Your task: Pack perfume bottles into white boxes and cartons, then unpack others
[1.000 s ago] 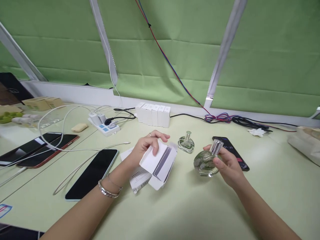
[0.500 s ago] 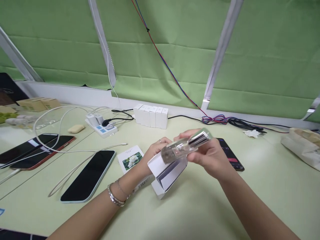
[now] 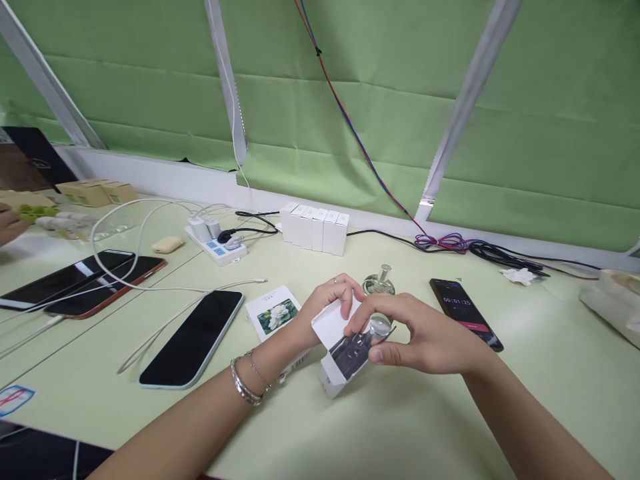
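My left hand (image 3: 327,303) is closed around a small white box (image 3: 333,383) with its flap raised. The box is tilted, and its open end shows a dark inside. Over that opening, my right hand (image 3: 407,333) has its thumb and forefinger on either side of a shiny silver round piece (image 3: 380,325); what it belongs to is partly hidden. Just behind my hands, a clear glass-like item with a silver knob (image 3: 384,272) is on the table. A white flower-print box (image 3: 274,315) lies by my left wrist, partly covered by it.
A phone showing a timer (image 3: 465,313) lies at right, another phone (image 3: 193,340) at left. White boxes (image 3: 314,230) stand in a row behind. Cables run from a power strip (image 3: 216,247). Another person's hand (image 3: 10,223) shows at far left.
The clear item that was in my right hand is now on the table behind my hands. My right hand has moved down to the box opening. The view has shifted slightly.
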`<state>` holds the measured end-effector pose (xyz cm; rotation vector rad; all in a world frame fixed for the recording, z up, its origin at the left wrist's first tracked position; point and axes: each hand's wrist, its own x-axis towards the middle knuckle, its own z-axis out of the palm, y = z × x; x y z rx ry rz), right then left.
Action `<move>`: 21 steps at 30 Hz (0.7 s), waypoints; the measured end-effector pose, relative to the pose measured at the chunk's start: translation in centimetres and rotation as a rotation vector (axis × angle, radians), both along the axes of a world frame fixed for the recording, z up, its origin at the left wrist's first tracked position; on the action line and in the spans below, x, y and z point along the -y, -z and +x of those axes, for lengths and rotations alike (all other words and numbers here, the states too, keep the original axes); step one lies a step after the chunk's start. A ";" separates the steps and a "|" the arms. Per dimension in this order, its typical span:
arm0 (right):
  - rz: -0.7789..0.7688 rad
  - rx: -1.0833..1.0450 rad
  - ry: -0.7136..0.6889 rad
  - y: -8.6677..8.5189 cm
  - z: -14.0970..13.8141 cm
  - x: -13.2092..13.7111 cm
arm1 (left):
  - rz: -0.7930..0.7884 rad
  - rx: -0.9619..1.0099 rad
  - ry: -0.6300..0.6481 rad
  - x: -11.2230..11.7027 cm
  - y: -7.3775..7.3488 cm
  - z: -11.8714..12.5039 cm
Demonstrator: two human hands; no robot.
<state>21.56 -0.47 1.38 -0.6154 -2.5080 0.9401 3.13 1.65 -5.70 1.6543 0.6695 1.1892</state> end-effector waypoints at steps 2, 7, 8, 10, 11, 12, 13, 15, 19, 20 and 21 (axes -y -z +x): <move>0.059 0.043 -0.020 -0.3 -0.3 -0.1 | -0.006 0.006 -0.006 -0.1 0.1 0.0; 0.064 0.064 -0.061 -0.7 -0.3 -0.2 | -0.014 0.010 -0.018 0.1 0.0 -0.1; 0.064 0.072 -0.060 -0.7 -0.2 -0.2 | -0.008 0.007 -0.020 0.2 0.0 -0.1; 0.073 0.091 -0.063 -0.8 0.0 -0.1 | 0.008 -0.003 -0.017 0.3 0.0 -0.2; 0.077 0.101 -0.066 -0.9 0.0 0.0 | 0.016 -0.009 -0.014 0.4 0.0 -0.2; 0.080 0.113 -0.065 -0.9 0.0 0.1 | 0.020 -0.010 -0.010 0.5 0.0 -0.2; 0.084 0.127 -0.058 -1.0 0.0 0.2 | 0.020 -0.003 -0.004 0.6 0.0 -0.2; 0.100 0.159 -0.027 -1.1 0.1 0.7 | 0.014 0.020 0.004 0.7 0.0 -0.2; 0.188 0.229 0.031 -1.1 0.1 1.7 | 0.026 0.051 0.009 1.1 -0.2 -0.1; 0.215 0.244 0.039 -1.0 0.0 1.9 | 0.030 0.060 0.006 1.1 -0.2 0.0; 0.238 0.258 0.048 -0.9 0.0 2.1 | 0.027 0.075 0.005 1.2 -0.2 0.0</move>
